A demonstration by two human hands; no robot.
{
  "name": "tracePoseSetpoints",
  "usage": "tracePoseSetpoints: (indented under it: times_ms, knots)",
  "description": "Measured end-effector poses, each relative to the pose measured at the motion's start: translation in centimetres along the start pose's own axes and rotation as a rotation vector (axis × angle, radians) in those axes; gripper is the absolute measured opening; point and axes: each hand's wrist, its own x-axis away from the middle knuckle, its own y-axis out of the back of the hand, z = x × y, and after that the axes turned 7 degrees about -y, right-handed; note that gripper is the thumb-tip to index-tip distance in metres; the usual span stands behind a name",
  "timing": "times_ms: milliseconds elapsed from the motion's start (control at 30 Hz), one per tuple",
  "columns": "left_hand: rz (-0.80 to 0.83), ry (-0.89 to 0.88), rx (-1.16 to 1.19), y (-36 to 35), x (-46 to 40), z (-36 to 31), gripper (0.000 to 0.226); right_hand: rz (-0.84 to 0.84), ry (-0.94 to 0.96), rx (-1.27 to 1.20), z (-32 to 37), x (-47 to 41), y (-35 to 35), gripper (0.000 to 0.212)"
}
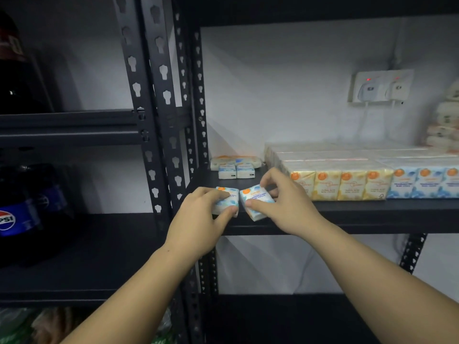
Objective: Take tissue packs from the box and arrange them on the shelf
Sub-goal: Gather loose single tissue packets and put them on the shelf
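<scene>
My left hand [198, 219] pinches a small blue-and-white tissue pack [224, 204] at the front left edge of the black shelf [372, 209]. My right hand [285, 202] grips a second blue-and-white pack [257, 198], tilted, right beside the first. The two packs almost touch. To the right stands a row of yellow packs [347, 184] and then blue packs [422, 182]. At the back left of the shelf lie a few more small packs [236, 167]. The box is not in view.
Black slotted uprights [159, 120] separate this shelf from the left rack, where Pepsi bottles [19, 207] stand. A wall socket with plugs [380, 88] is on the white wall behind. Stacked white packs [444, 125] sit at the far right.
</scene>
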Motion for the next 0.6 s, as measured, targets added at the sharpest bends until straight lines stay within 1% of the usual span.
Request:
tracePoseSetpoints:
  times_ms: [67, 100, 167, 233, 333, 433, 600]
  knots:
    - [-0.016, -0.028, -0.047, 0.0, 0.0, 0.0, 0.034, -0.032, 0.025, 0.07, 0.0, -0.3, -0.3, 0.022]
    - [-0.028, -0.043, -0.082, -0.1, 0.0, 0.0, 0.035, -0.034, 0.033, 0.101, 0.1, -0.4, -0.3, 0.019]
    - [-0.046, -0.08, -0.147, 0.0, 0.0, 0.0, 0.035, -0.014, 0.043, 0.144, 0.2, -0.3, -0.2, 0.022]
    - [-0.041, -0.113, -0.177, 0.0, 0.0, 0.2, 0.034, 0.044, 0.05, 0.137, -0.2, 0.0, 0.2, 0.027]
    - [-0.031, -0.123, -0.138, 0.2, 0.1, 0.4, 0.029, 0.124, 0.1, 0.163, -1.0, 0.3, 0.9, 0.036]
    - [-0.026, -0.121, -0.109, 0.3, -0.2, 0.5, 0.029, 0.096, 0.169, 0.204, -1.1, 0.1, 0.9, 0.034]
    - [-0.002, -0.099, -0.102, 0.0, -1.0, 0.1, 0.03, 0.056, 0.21, 0.217, -0.9, -0.3, 0.2, 0.032]
